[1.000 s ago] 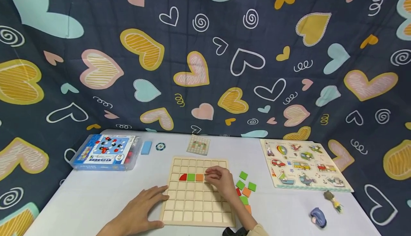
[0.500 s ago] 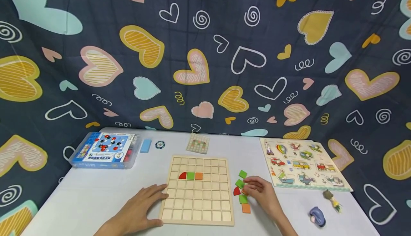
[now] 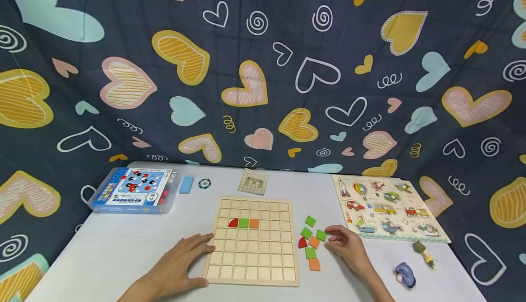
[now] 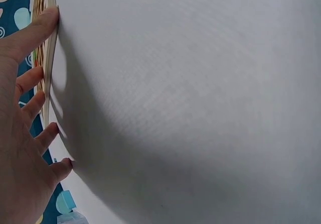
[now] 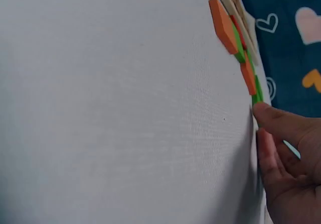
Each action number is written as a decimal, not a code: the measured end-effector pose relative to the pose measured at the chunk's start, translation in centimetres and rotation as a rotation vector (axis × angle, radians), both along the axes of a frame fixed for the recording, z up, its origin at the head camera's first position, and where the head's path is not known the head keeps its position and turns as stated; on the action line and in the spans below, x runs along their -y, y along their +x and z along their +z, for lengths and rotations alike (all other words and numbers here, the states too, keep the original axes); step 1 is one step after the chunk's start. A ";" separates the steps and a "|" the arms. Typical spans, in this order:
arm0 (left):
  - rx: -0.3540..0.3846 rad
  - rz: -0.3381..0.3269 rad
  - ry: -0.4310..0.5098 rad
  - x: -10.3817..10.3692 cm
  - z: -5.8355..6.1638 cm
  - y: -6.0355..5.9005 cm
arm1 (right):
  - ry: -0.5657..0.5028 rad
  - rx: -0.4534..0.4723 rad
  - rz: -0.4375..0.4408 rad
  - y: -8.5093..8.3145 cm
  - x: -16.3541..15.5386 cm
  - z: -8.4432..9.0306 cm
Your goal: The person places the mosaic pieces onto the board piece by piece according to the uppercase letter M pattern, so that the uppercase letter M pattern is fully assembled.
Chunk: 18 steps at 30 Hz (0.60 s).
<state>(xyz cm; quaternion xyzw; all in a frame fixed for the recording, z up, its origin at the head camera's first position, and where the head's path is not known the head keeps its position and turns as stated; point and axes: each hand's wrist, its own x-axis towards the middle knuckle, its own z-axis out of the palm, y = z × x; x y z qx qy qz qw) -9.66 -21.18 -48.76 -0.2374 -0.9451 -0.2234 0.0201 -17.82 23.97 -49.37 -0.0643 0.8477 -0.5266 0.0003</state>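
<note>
A wooden grid board point(image 3: 252, 285) lies on the table, with a red quarter-round tile point(image 3: 233, 223), a green square tile point(image 3: 244, 223) and an orange square tile point(image 3: 254, 223) in one row. My left hand point(image 3: 176, 263) has its fingers spread along the board's left edge; the left wrist view shows the fingertips against that edge. To the right of the board lie several loose green and orange tiles and one red quarter-round tile point(image 3: 302, 242). My right hand point(image 3: 347, 249) is beside this group, thumb and fingertips right at the edge of the outermost green tile point(image 3: 321, 235).
A small pattern card point(image 3: 252, 182) lies behind the board. At the back left are a plastic case point(image 3: 135, 190), a blue block point(image 3: 186, 185) and a round chip point(image 3: 204, 183). A vehicle picture puzzle point(image 3: 388, 208) and two small figures, one blue point(image 3: 405, 275), are to the right.
My right hand has gone from the board's third row to the loose tiles, then a little further right, uncovering the outermost green tile. The left hand stays at the board's edge.
</note>
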 end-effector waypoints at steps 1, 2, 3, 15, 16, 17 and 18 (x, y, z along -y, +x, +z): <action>-0.002 -0.003 0.002 0.0 0.0 0.0 | -0.009 0.002 0.009 -0.3 0.0 -0.1; 0.004 -0.001 0.004 0.0 0.1 -0.1 | -0.016 0.002 0.021 -0.5 0.0 -0.1; 0.007 0.001 0.006 0.0 0.1 -0.1 | -0.023 0.000 0.035 -0.7 0.0 -0.2; 0.079 0.001 0.004 -0.3 0.0 0.0 | -0.030 0.005 0.073 -0.9 -0.8 -0.5; 0.073 0.002 0.002 -0.2 0.0 0.0 | -0.028 0.011 0.058 -0.9 -0.6 -0.5; 0.067 0.003 0.000 -0.2 0.0 -0.1 | -0.019 0.012 0.046 -0.9 -0.5 -0.5; 0.057 -0.001 0.000 -0.1 0.1 -0.1 | -0.010 0.012 0.035 -0.9 -0.4 -0.5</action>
